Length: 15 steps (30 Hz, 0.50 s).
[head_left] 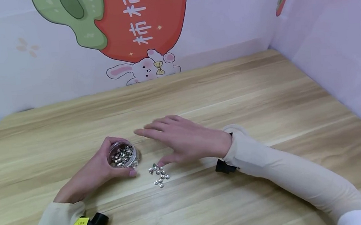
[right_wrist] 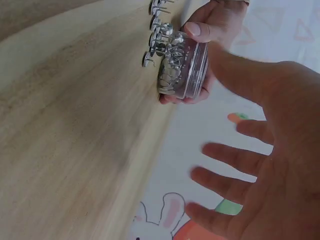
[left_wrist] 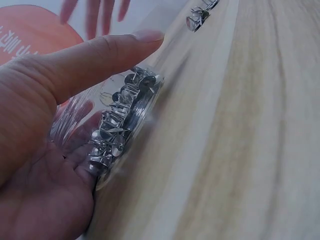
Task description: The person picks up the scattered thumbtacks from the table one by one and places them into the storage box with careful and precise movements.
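My left hand curls round a small clear plastic jar that stands on the table, its open mouth facing up. Silver thumbtacks fill its lower part. To the right of the jar lies a loose cluster of silver thumbtacks, several with their pins pointing up in the right wrist view. Over the table beside them hovers my right hand, fingers spread and palm bare in the right wrist view. Its thumb overlaps the cluster's upper edge in the head view; contact cannot be told.
The wooden table runs back to a wall covering printed with a red fruit and a rabbit. A similar pale sheet rises along the right side. Black wrist straps sit on both sleeves.
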### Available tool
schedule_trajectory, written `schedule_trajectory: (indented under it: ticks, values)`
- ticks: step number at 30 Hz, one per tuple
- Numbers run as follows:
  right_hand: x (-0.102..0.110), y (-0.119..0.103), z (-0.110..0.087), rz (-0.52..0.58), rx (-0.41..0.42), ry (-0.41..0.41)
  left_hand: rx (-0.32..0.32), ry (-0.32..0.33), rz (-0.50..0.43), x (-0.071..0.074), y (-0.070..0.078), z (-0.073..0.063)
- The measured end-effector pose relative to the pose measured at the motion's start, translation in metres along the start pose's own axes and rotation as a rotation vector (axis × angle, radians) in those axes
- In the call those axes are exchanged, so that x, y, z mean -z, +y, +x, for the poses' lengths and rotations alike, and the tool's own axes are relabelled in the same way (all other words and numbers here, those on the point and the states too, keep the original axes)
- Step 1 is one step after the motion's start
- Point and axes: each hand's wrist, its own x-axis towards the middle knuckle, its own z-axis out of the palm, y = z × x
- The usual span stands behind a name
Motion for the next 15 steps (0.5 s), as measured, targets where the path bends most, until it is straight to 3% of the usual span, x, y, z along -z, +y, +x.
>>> schedule_trajectory:
  ticks: [6, 15]
  values:
    - [-0.008, 0.0, 0.003, -0.003, 0.051, -0.06, -0.024, 0.01, 0.006, 0.002, -0.004, 0.0]
    - [-0.022, -0.001, 0.005, 0.021, 0.105, -0.006, -0.053, 0.005, 0.019, 0.003, -0.004, -0.001]
